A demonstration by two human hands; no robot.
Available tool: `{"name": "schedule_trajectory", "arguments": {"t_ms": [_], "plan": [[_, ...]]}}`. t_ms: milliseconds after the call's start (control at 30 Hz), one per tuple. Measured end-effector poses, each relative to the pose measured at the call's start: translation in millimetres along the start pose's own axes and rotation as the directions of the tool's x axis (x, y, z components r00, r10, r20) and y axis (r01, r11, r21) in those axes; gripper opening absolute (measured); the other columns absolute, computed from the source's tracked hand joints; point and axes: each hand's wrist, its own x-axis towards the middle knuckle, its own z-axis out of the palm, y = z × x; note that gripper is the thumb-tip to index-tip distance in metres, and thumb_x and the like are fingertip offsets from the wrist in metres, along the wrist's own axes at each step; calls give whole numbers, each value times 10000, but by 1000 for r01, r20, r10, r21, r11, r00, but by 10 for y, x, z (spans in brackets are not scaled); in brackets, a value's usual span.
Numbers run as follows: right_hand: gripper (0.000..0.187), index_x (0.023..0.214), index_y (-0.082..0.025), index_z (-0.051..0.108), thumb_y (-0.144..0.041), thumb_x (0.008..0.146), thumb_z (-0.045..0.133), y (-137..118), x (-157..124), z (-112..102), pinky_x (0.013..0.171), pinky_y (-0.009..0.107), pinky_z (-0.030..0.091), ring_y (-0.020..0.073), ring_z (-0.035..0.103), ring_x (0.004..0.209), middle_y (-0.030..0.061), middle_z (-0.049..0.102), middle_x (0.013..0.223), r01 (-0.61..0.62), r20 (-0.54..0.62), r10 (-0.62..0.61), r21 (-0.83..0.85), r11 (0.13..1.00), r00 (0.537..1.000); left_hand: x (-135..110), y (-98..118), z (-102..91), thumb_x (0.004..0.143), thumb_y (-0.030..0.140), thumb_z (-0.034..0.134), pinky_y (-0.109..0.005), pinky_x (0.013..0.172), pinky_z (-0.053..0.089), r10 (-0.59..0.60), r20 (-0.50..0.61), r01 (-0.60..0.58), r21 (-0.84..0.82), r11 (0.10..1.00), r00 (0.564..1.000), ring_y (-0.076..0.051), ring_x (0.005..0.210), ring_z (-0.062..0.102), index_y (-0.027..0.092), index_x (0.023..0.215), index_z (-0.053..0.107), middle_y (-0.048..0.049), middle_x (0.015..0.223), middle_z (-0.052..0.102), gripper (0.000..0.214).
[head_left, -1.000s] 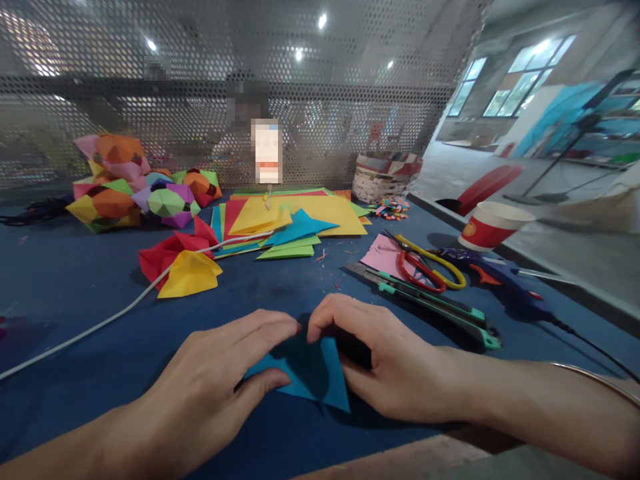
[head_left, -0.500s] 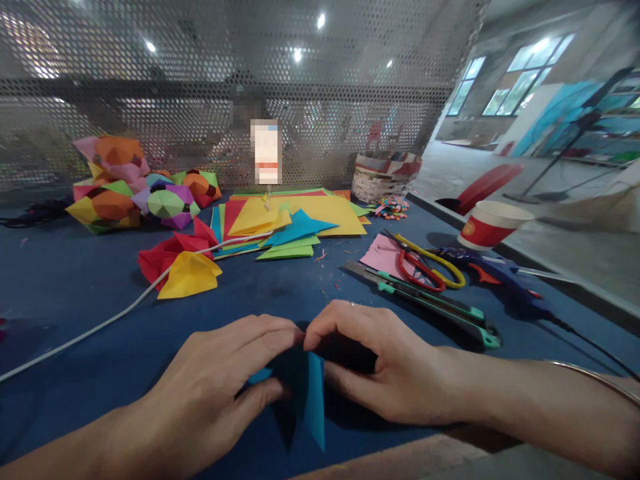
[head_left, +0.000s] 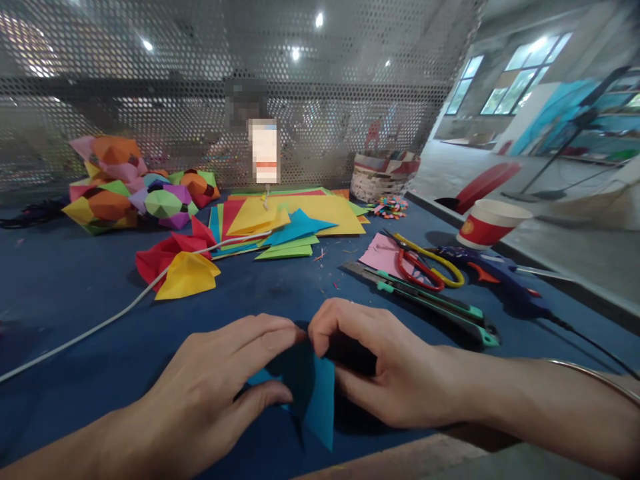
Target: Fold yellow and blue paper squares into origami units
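Observation:
A folded piece of blue paper (head_left: 313, 390) is between my two hands at the near side of the blue table, one pointed corner toward me. My left hand (head_left: 233, 367) has its fingers curved over the paper's left side, with the thumb against its lower left. My right hand (head_left: 375, 363) grips the upper right edge; its fingers are curled and the thumb lies behind the sheet. Part of the paper is hidden under the fingers. Beyond the hands lie a yellow folded paper (head_left: 187, 275) and red folded paper (head_left: 170, 257).
To the right lie a green-and-black utility knife (head_left: 425, 303), scissors (head_left: 453, 267) on pink paper, a glue gun (head_left: 500, 277) and a paper cup (head_left: 493, 223). Coloured sheets (head_left: 325, 217), paper ornaments (head_left: 107, 207) and a basket (head_left: 385, 177) stand at the back. A white cable (head_left: 115, 320) crosses the left.
The blue paper's near flap has swung to the right and shows more of its face. My right fingers have shifted slightly right; my left hand has barely moved.

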Motion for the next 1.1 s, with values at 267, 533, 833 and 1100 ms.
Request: {"name": "schedule_trajectory", "arguments": {"t_ms": [267, 533, 833, 1100], "plan": [[164, 964, -183, 559, -85, 860, 639, 12, 4, 8, 765, 233, 516, 126, 623, 834, 32, 654, 951, -20, 7, 20, 17, 1000, 1000, 28, 20, -23, 1086, 310, 354, -207, 933, 587, 35, -31, -34, 47, 998, 999, -138, 1080, 742, 249, 1291, 495, -40, 1152, 762, 256], [199, 987, -178, 557, -63, 842, 629, 19, -16, 10, 731, 216, 506, 114, 600, 798, 26, 643, 936, -1, -2, 1, 18, 1000, 1000, 41, 0, -1, 1095, 327, 326, -176, 899, 586, 50, -22, -48, 64, 997, 999, -123, 1063, 741, 246, 1267, 502, -40, 1157, 755, 259], [148, 957, -157, 586, -50, 857, 604, 25, 1, 8, 755, 213, 512, 116, 604, 819, 41, 649, 925, 47, -4, -47, 5, 999, 999, -5, -3, -3, 1033, 240, 418, -185, 928, 582, -3, -2, 3, 2, 1000, 1000, -115, 1080, 736, 284, 1254, 501, -2, 1173, 754, 240], [327, 1001, -161, 605, 38, 759, 511, 15, 13, 4, 796, 220, 530, 131, 620, 887, 54, 665, 960, 114, -1, -114, 1, 994, 994, -23, -29, 20, 1038, 290, 450, -179, 930, 578, -8, 18, 8, -17, 1000, 1000, -117, 1076, 730, 285, 1280, 489, -2, 1178, 747, 246]]}}
